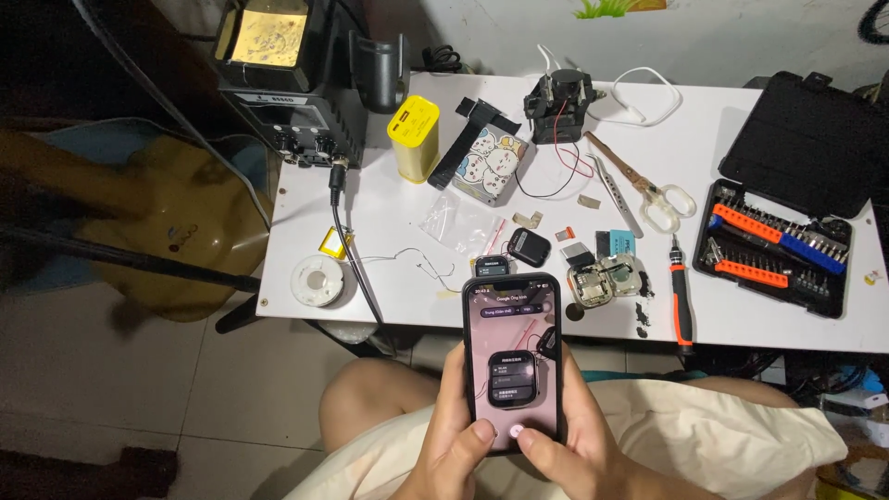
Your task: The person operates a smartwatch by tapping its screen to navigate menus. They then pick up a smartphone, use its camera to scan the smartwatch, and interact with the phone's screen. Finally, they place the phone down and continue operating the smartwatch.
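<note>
With both the left hand (456, 421) and right hand (574, 426) clasping the smartphone (512, 361) over the lap, fingers wrapped round it and thumbs tapping, it could slip floorward, or bump the opened smartwatch (604, 280) at the bench (407, 296) edge.

phone (512, 361): we see a black frame, with a pinkish screen showing a dark watch
table (741, 130): white
box (414, 137): yellow
pouch (489, 163): we make out a pale cover patterned with round cartoon faces
strap (468, 139): black
screwdriver (681, 296): orange and black
bit case (782, 245): black, with orange and blue holders carrying silver bits
scissors (639, 183): brown blades, white handles
cable (653, 93): white
wires (565, 167): red and black
tape roll (318, 281): white
shorts (704, 435): cream
chair (171, 231): we see mustard yellow
</note>
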